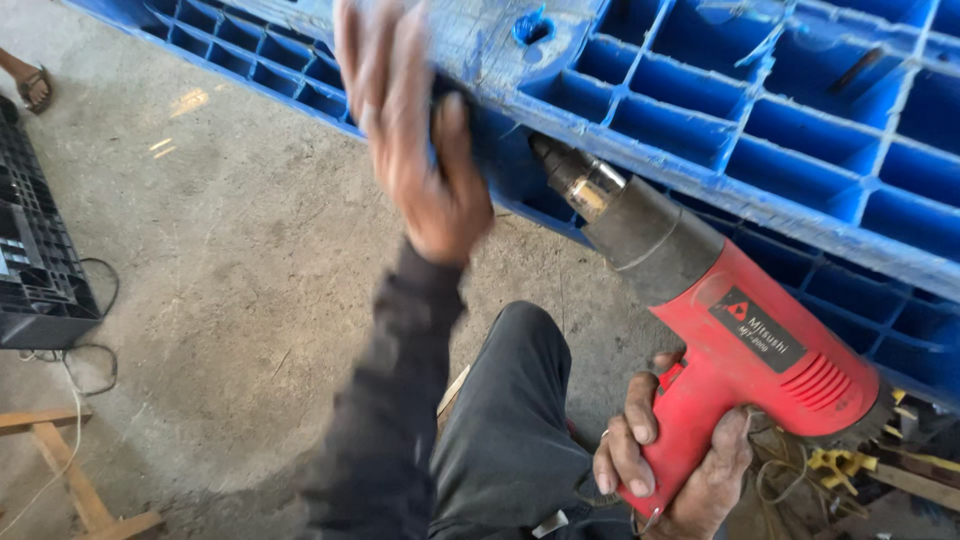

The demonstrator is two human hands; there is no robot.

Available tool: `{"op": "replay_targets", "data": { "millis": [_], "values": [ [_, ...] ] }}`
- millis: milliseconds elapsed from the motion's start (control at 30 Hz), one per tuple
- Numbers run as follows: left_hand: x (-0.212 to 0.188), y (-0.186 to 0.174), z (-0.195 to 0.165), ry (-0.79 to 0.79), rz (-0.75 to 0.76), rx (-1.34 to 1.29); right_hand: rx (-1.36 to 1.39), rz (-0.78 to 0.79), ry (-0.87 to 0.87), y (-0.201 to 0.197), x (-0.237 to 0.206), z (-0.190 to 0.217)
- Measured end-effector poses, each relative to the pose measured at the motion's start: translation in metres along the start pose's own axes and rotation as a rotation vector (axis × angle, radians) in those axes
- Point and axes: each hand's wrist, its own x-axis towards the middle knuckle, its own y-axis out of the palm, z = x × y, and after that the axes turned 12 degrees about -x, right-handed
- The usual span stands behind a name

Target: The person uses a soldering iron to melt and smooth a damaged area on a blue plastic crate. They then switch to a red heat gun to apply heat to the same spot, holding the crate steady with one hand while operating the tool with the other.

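My right hand [672, 462] grips the handle of a red heat gun [752, 350], whose dark barrel and metal nozzle [572, 176] point up at the edge of a blue plastic pallet [700, 90]. My left hand [410, 130] is raised in a dark sleeve and presses on the worn, scratched edge beam of the pallet, just left of the nozzle. The hand is blurred; a small dark thing seems pinched between thumb and fingers, but I cannot tell what it is. My knee in dark trousers [510, 400] shows below.
A black plastic crate [35, 260] lies at the left on the concrete floor [230, 250], with a thin cable [90, 350] beside it. Wooden pieces [70, 470] sit at lower left. Another person's sandalled foot [30, 85] is at far left. Yellow scraps [830, 465] lie at lower right.
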Motion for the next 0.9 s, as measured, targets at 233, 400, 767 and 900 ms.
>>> {"op": "replay_targets", "data": {
  "millis": [233,400,767,900],
  "values": [
    [-0.095,-0.007,-0.139,-1.231,0.024,-0.824,-0.003,-0.018,0.010,-0.010,-0.008,-0.005],
    [-0.091,0.003,-0.174,-1.428,0.412,-1.290,-0.153,-0.207,0.011,-0.019,-0.018,-0.013],
    [-0.076,-0.001,-0.200,-1.359,0.490,-1.216,-0.670,-0.587,-0.178,-0.005,-0.027,-0.015],
    [-0.076,-0.001,-0.200,-1.357,0.456,-1.268,-0.465,-0.457,-0.146,-0.007,-0.029,-0.015]
  ]
}}
